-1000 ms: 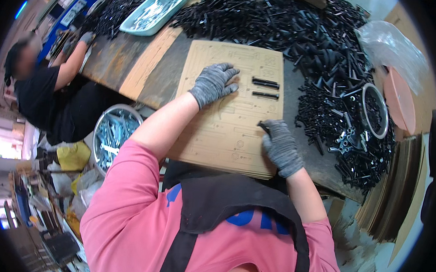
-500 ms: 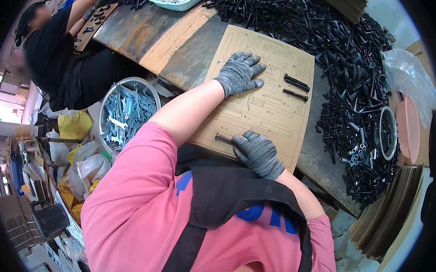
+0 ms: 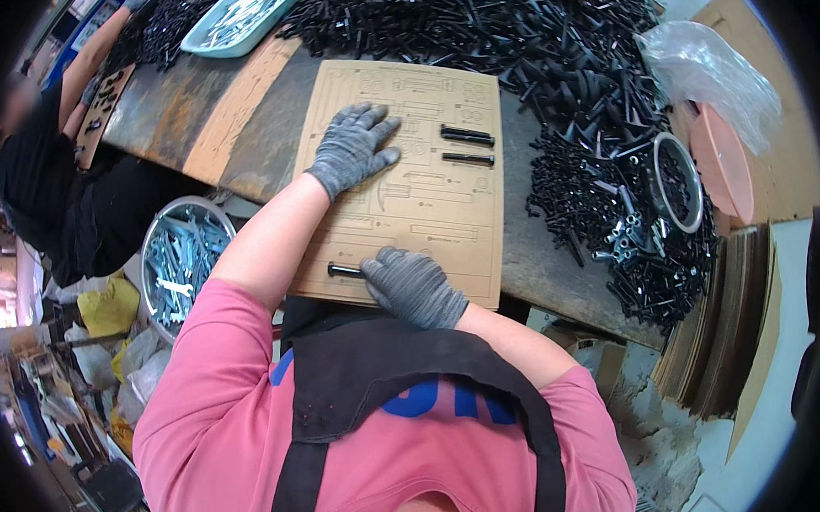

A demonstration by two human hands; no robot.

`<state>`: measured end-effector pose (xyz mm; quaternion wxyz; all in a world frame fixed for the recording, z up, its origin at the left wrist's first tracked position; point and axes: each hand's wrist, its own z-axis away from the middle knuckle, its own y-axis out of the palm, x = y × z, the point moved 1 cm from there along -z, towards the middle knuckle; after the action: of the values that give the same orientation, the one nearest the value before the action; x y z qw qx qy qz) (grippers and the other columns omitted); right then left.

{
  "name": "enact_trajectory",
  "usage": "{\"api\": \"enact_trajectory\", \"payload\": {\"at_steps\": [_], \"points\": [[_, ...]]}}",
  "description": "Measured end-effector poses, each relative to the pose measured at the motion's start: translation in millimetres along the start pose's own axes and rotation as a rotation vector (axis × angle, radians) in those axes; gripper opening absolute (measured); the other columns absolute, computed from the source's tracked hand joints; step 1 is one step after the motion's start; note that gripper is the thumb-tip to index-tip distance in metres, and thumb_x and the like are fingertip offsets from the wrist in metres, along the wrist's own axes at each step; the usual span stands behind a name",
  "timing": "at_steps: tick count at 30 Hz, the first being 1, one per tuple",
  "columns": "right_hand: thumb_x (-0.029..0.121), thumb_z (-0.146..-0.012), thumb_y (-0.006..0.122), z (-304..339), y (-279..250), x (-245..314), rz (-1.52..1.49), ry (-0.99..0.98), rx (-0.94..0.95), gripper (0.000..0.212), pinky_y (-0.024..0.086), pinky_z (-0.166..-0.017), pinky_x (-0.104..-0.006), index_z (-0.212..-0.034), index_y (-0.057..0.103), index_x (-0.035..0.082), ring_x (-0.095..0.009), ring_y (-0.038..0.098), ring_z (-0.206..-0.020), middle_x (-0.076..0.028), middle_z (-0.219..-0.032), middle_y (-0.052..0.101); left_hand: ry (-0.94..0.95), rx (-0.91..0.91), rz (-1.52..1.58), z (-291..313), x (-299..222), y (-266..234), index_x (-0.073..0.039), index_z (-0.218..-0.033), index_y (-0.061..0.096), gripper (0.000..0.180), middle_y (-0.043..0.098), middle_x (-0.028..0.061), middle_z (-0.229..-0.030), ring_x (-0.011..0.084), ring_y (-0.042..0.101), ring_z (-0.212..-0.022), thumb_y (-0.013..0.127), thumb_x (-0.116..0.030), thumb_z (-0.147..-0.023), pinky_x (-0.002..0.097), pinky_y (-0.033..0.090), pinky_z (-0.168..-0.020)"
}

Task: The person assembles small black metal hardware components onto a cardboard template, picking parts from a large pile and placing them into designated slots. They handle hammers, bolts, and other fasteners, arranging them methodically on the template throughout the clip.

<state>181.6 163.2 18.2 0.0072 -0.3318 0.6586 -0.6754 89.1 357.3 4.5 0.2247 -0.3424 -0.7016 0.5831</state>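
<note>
A printed cardboard sheet (image 3: 338, 230) with line drawings of tools and bolts lies on the metal-topped table. My left hand (image 3: 355, 150), in a grey knit glove, rests flat on its upper left part with fingers spread. Near the sheet's front edge my right hand (image 3: 415, 288), gloved alike, closes its fingertips on the end of a black bolt (image 3: 343, 270) lying across the sheet. The rest of that bolt is hidden under the fingers. At the sheet's right side lie a close pair of black bolts (image 3: 467, 134) and a single black bolt (image 3: 468, 158) below them.
Heaps of black bolts (image 3: 420, 23) cover the table's back and right. A pale blue tray (image 3: 220, 48) of silvery parts stands at the back left. Left of me is a metal bowl (image 3: 150, 286) of wrenches. Another person (image 3: 61, 181) works at the far left. Cardboard stacks (image 3: 713, 324) stand right.
The whole view has turned and shifted, so the table now looks straighter. Both hands keep their places on the sheet, and more of the bolt at my right hand shows.
</note>
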Motion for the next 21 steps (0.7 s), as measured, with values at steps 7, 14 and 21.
{"api": "enact_trajectory", "payload": {"at_steps": [7,14,21], "points": [[0.013,-0.078,0.056,67.5,-60.8,-94.4,-0.011,0.267,-0.448,0.024,0.047,-0.074,-0.0392,-0.100,0.057,0.004,-0.031,0.056,-0.084,-0.014,-0.093,0.058,0.017,-0.004,-0.007,0.2,1.5,3.3,-0.013,-0.124,0.051,0.051,0.046,0.0134,-0.130,0.0313,0.037,-0.123,0.054,-0.042,-0.081,0.0423,0.024,-0.105],[0.035,-0.076,0.065,195.5,-133.2,-192.7,0.536,1.186,-0.413,0.045,0.047,-0.076,-0.0410,-0.111,0.053,0.009,-0.031,0.058,-0.090,-0.014,-0.106,0.057,0.015,0.006,-0.051,-1.8,2.3,5.6,-0.013,-0.123,0.053,0.052,0.047,0.0127,-0.130,0.0296,0.036,-0.125,0.053,-0.044,-0.081,0.0412,0.023,-0.106],[0.042,-0.082,0.057,214.5,-111.0,-232.2,0.538,1.258,-0.425,0.047,0.048,-0.071,-0.0457,-0.114,0.049,0.009,-0.035,0.061,-0.084,-0.018,-0.095,0.062,0.019,-0.036,0.016,0.3,-0.5,0.5,-0.011,-0.123,0.052,0.051,0.046,0.0145,-0.129,0.0327,0.038,-0.123,0.054,-0.040,-0.081,0.0431,0.026,-0.104]]}}
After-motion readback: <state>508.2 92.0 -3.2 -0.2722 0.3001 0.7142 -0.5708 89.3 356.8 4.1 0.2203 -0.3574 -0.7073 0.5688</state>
